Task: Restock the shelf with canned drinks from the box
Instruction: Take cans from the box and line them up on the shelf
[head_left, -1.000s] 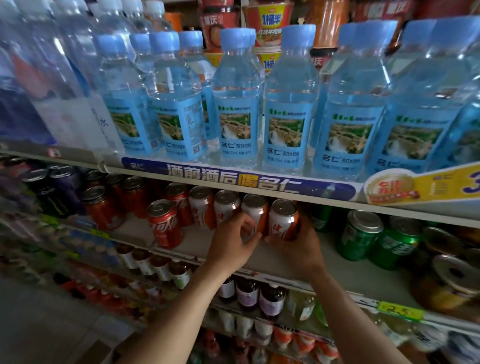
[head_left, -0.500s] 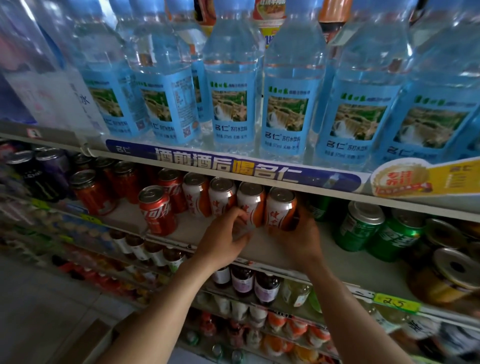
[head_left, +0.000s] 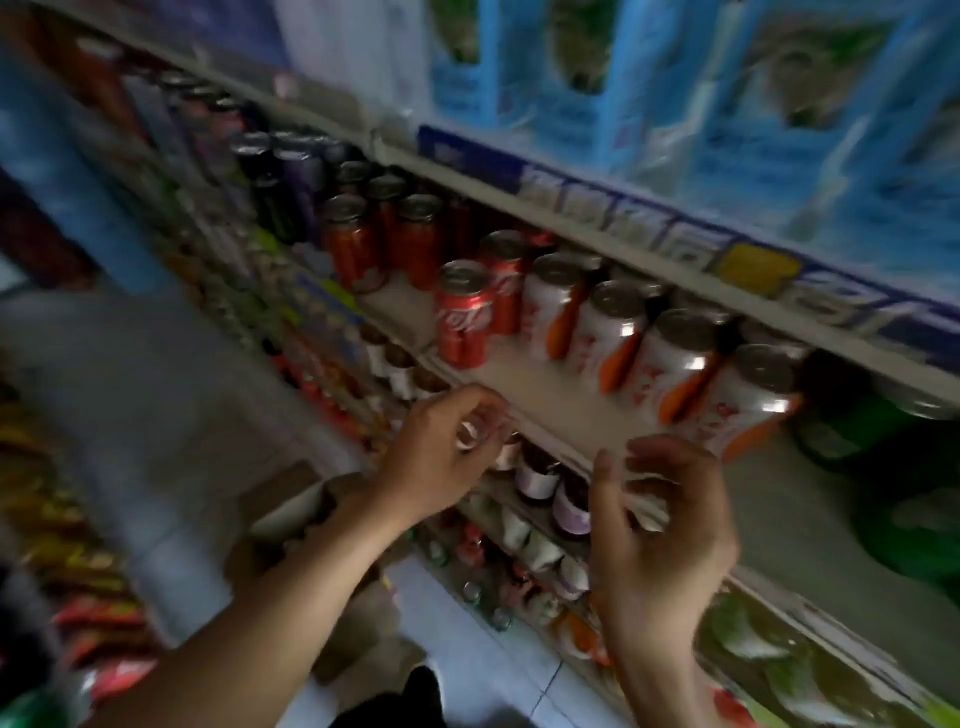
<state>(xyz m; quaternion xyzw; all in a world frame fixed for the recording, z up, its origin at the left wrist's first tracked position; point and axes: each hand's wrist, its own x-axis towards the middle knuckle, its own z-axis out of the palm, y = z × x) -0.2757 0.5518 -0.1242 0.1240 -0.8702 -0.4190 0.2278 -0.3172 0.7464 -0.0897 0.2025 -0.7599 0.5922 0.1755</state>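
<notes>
Both hands have drawn back off the white-and-orange cans since half a second ago, and the camera has swung down and to the left, so the shelving now runs tilted from 10 o'clock to 4 o'clock; heavy motion blur throughout.

Right hand (head_left: 670, 540): nearest, at 5 o'clock. Fingers (head_left: 655, 467) loosely curled and spread apart, holding nothing, just in front of the shelf edge (head_left: 550, 441) and near the last white-and-orange can.

Left hand (head_left: 441, 457): centre of view, just before the shelf edge. Fingers loosely curled, thumb apart from them. A small pale shape shows between thumb and fingers; whether it is pinched or merely a bottle label behind cannot be told.

Cardboard box (head_left: 296, 519): on the floor below the left forearm, at 7 o'clock, open top; contents not legible.

Small bottles (head_left: 537, 480): lower shelf, behind and below the hands, pale labels, text unreadable.

White-and-orange cans (head_left: 670, 358): four in a front row on the middle shelf, upright, side by side, with more tops behind. Red lettering on them blurred past reading.

Red cola can (head_left: 465, 322): just left of that row, white script logo, partly legible; a second red can behind it.

Darker red cans (head_left: 353, 239) and black and purple cans (head_left: 291, 176): farther left along the same shelf, toward 11 o'clock.

Green cans (head_left: 852, 431): at 3 o'clock, right of the white-and-orange row.

Blue shelf strip (head_left: 597, 202): white characters, unreadable.

Water bottles (head_left: 644, 78): top shelf, 1 o'clock, blue labels with a green picture.
</notes>
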